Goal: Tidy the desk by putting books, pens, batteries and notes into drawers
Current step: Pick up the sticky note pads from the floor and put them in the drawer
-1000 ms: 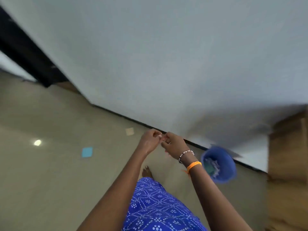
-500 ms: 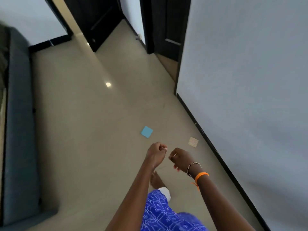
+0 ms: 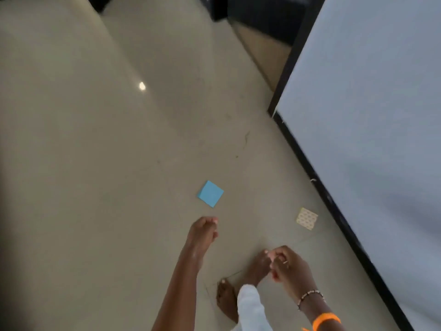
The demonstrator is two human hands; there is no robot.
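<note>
We see a glossy beige floor (image 3: 95, 163); a blue note (image 3: 210, 193) lies flat on it, a dotted cream note (image 3: 307, 218) right of that, nearer the wall's black skirting (image 3: 334, 206).

The floor (image 3: 95, 163) is smooth, polished tile or stone in a pale beige, glossy enough to carry a bright spot of reflected light. On it lies a blue note (image 3: 210, 193), matt paper with a flat, even face, and nearer the floor's right edge a cream note (image 3: 307, 218), also paper, printed with a fine dotted pattern. The wall (image 3: 370, 115) looks painted, matt and smooth, over a dark skirting (image 3: 334, 211) with a slight sheen. The wristband (image 3: 325, 320) seems rubbery and orange, the bracelet (image 3: 310, 295) beaded, and the trouser leg (image 3: 250, 306) white cloth.
</note>
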